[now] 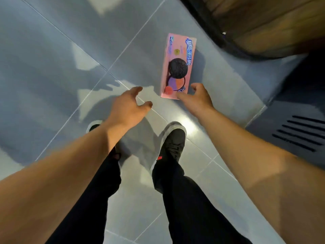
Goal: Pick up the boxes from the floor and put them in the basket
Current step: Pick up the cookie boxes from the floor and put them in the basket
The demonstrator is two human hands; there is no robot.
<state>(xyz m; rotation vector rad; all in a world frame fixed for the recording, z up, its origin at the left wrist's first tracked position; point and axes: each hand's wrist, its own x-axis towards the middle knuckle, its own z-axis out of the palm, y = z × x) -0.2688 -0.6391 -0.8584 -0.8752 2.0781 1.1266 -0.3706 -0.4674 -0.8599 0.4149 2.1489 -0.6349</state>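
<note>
So the long pink cardboard cookie box (177,67) lies flat on the glossy grey tiled floor (52,59), just ahead of the black sneakers (173,143). No basket in view. The right hand (198,99) is at the box's near short end, thumb about touching the corner, fingers loosely curled, nothing held yet. The left hand (128,106) hangs spread and empty, off to the side of the box. I'd pinch across the narrow width near the middle, since a long box grabbed at one end will probably droop. Thin smooth card on slick tile, so I'd guess it slides if nudged; get fingers under an edge first.
</note>
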